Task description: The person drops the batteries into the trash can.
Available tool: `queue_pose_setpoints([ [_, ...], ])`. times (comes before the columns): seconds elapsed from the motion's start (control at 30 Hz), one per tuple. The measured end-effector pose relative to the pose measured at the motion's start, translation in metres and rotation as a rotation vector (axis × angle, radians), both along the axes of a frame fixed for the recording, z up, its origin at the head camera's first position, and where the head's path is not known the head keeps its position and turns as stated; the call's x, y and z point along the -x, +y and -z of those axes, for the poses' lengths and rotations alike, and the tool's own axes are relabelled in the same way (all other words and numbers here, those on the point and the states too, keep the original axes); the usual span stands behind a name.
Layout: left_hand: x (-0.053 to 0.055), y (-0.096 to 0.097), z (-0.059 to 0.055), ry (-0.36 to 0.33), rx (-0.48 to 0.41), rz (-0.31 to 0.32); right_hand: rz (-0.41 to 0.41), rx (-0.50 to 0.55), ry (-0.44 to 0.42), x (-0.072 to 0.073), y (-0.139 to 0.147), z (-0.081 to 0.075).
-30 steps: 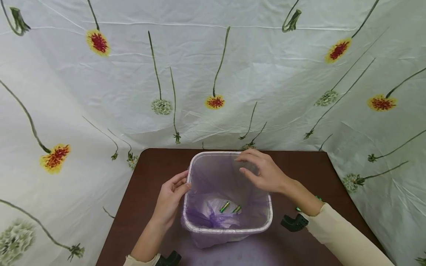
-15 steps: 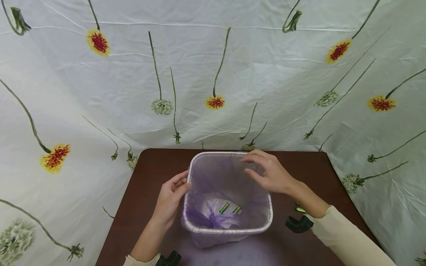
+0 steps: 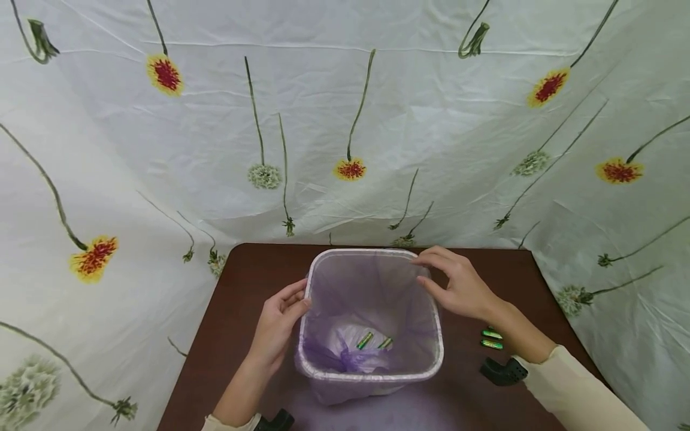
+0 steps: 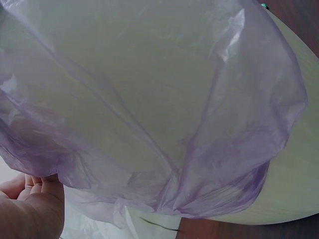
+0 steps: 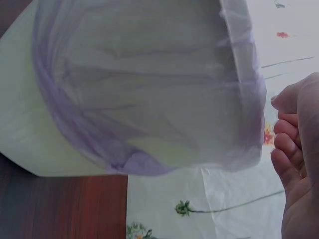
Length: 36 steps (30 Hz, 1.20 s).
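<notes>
A bin (image 3: 438, 323) lined with a thin purple plastic bag (image 3: 372, 281) stands with its mouth up on the brown table. My left hand (image 3: 274, 326) grips its left rim, thumb over the edge and fingers along the outside. At the far right corner of the rim is my right hand (image 3: 457, 286), fingers loosely curved and holding nothing. The right wrist view has that hand (image 5: 299, 144) slightly apart from the bagged rim. Two green batteries, one (image 3: 365, 340) left of the other (image 3: 385, 342), lie at the bottom of the bag.
Two more green batteries (image 3: 492, 344) lie on the table (image 3: 259, 263) to the right of the bin, beside my right forearm. A white flowered cloth (image 3: 323, 108) hangs behind the table and along both sides. Each wrist wears a black camera mount (image 3: 504, 371).
My right hand has moved right, from over the bin's opening to its far right corner. The batteries on the table have come out from behind the forearm. My left hand stays on the rim.
</notes>
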<state>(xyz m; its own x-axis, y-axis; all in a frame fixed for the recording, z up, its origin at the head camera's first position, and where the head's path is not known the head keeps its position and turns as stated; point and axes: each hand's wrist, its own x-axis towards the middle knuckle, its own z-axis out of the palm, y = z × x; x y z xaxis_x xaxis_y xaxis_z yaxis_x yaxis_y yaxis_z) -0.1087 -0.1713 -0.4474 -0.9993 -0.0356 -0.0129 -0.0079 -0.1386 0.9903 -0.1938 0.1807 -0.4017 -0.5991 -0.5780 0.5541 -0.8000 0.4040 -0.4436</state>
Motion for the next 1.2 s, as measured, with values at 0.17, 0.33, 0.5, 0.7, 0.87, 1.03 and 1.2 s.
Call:
queue_pose_setpoints([
  [0.17, 0.001, 0.001, 0.001, 0.004, -0.006, 0.001, 0.03, 0.012, 0.004, -0.001, 0.012, 0.002],
  [0.33, 0.0, 0.001, 0.002, 0.005, -0.022, -0.01, 0.068, 0.0, -0.003, -0.003, 0.021, 0.003],
  [0.5, 0.0, 0.002, 0.002, 0.001, -0.03, -0.015, 0.101, -0.003, -0.002, -0.005, 0.029, 0.005],
  [0.7, 0.0, 0.003, 0.002, -0.003, -0.031, -0.031, 0.119, 0.017, 0.023, -0.004, 0.037, 0.012],
  [0.87, -0.001, 0.003, 0.003, -0.008, -0.026, -0.026, 0.148, 0.021, 0.024, -0.006, 0.044, 0.017],
  [1.03, -0.002, 0.003, 0.003, 0.005, -0.016, -0.019, 0.181, 0.011, 0.007, -0.008, 0.052, 0.021],
  [1.2, -0.002, 0.003, 0.003, 0.017, -0.016, -0.015, 0.192, 0.023, 0.014, -0.008, 0.058, 0.025],
])
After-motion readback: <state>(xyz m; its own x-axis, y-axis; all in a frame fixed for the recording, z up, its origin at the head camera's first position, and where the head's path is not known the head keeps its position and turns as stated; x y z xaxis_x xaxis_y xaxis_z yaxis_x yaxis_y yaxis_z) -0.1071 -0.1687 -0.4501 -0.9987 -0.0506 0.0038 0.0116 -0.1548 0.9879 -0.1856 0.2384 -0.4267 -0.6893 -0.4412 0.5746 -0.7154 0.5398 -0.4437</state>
